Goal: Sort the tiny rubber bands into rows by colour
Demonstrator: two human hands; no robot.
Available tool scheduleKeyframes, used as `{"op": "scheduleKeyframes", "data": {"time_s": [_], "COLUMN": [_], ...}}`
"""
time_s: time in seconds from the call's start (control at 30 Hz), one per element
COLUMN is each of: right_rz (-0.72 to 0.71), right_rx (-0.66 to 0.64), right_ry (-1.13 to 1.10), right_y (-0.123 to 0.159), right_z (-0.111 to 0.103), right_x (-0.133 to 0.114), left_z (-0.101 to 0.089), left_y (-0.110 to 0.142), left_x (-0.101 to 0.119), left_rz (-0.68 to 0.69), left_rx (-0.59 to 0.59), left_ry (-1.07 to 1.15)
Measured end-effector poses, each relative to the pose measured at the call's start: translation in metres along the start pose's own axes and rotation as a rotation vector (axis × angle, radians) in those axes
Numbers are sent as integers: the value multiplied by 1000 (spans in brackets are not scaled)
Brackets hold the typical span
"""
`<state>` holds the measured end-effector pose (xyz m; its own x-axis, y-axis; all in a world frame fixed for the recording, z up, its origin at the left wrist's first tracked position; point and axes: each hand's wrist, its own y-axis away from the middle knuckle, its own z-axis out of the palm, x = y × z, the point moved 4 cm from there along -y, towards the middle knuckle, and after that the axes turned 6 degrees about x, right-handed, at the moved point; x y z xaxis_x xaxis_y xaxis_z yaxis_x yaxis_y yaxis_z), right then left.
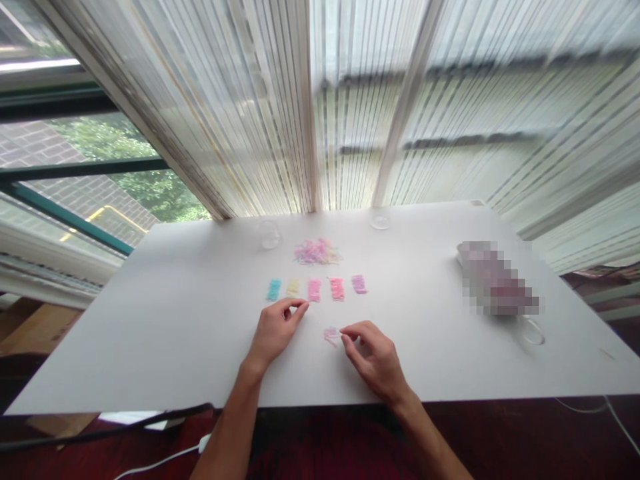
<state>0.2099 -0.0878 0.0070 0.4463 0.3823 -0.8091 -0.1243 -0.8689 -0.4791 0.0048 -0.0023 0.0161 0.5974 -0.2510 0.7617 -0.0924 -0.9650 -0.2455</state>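
Observation:
On the white table (150,320) lie several small sorted piles in a row: blue (273,289), yellow (293,287), pink (314,290), coral (337,289) and purple (359,284). Behind them sits a mixed pastel heap (317,252). My left hand (276,330) rests just below the pink pile with thumb and forefinger pinched together; what they hold is too small to name. My right hand (373,357) pinches at a little mixed cluster (331,335) lying between both hands.
Two clear cups stand at the back, one left (269,235) and one right (380,218). A blurred-out object (495,280) lies at the right, with a clear ring-like lid (531,331) beside it. String curtains hang behind the table. Cables trail on the floor.

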Motion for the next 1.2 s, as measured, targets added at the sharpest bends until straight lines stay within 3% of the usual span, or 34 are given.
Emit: {"op": "scheduleKeyframes", "data": {"time_s": [0.2,0.73,0.9,1.2], "right_rz": [14,28,41,31], "right_rx": [-28,-70,-89,-82], "right_ry": [-3,-1,1,9], "right_y": [1,1,2,2], "right_z": [1,2,4,3], "right_x": [2,3,4,4], "left_z": [2,5,3,20], "left_y": [-5,0,7,18], "left_x": [-9,-6,-5,20], "left_rz": [-144,-220,-149,161], "left_rx": [70,99,121,84], "left_ry": [-68,-177,-191,-96]}}
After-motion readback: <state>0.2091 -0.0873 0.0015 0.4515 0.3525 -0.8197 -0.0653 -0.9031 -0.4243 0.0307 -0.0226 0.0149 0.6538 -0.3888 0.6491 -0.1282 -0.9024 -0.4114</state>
